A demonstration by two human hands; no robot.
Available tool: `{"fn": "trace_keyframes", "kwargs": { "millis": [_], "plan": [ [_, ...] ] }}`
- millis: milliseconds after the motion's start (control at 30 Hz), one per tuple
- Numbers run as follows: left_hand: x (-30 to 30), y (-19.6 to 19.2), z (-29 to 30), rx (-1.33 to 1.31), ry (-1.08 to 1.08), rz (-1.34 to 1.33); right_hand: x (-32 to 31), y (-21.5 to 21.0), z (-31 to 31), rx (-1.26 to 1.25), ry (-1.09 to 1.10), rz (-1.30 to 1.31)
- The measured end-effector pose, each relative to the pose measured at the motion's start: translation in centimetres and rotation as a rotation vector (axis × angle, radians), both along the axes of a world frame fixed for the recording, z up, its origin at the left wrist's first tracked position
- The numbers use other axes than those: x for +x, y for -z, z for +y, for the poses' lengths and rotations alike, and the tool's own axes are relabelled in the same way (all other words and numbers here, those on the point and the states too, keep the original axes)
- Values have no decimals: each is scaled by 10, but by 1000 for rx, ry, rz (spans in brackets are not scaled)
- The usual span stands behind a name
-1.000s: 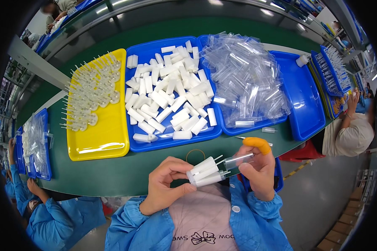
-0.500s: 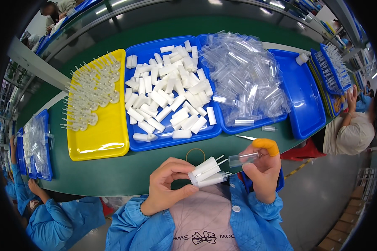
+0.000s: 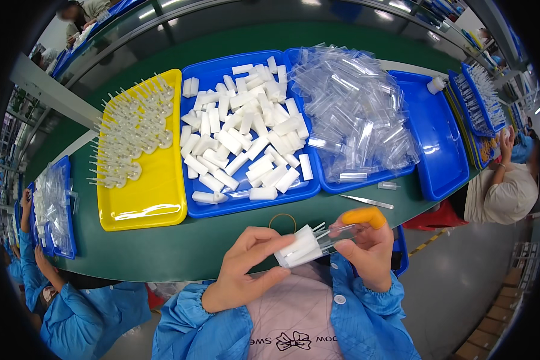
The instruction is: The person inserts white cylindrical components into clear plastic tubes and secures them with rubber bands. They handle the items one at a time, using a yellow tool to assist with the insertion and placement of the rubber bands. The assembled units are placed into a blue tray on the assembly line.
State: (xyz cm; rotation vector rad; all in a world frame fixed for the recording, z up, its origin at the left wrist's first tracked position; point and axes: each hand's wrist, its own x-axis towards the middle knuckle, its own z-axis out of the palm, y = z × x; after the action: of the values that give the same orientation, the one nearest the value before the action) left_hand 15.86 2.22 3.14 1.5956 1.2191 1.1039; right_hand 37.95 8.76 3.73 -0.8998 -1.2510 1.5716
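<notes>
My left hand [image 3: 249, 264] is closed on a small assembly of white blocks [image 3: 300, 247] with thin white rods sticking out toward the right. Its base looks translucent, partly covered by my fingers. My right hand [image 3: 369, 249], with a yellow cover on one finger, pinches a clear plastic tube [image 3: 337, 237] whose open end meets the rods and blocks. How far the tube reaches over them I cannot tell. Beyond my right hand, tweezers [image 3: 369, 201] and one loose clear tube [image 3: 388, 186] lie on the green table [image 3: 222, 240].
Across the table stand a yellow tray [image 3: 141, 210] of white pronged pieces, a blue tray [image 3: 222, 209] of white blocks, a heap of clear tubes [image 3: 354, 114], and another blue tray [image 3: 441, 138]. A rubber band [image 3: 282, 217] lies near my left hand. Co-workers sit at both sides.
My right hand has brought the clear tube left onto the rod ends. My left fingers have shifted over the blocks. The tweezers now show fully.
</notes>
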Motion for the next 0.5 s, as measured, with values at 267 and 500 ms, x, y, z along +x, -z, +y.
{"fn": "trace_keyframes", "kwargs": {
  "millis": [267, 500],
  "plan": [
    [1, 5, 1, -14, 84, -106, 6, -3, 2, 86, -59, -74],
    [12, 16, 2, -98, -251, -458, 3, -1, 5, 245, 20, -165]
  ]
}}
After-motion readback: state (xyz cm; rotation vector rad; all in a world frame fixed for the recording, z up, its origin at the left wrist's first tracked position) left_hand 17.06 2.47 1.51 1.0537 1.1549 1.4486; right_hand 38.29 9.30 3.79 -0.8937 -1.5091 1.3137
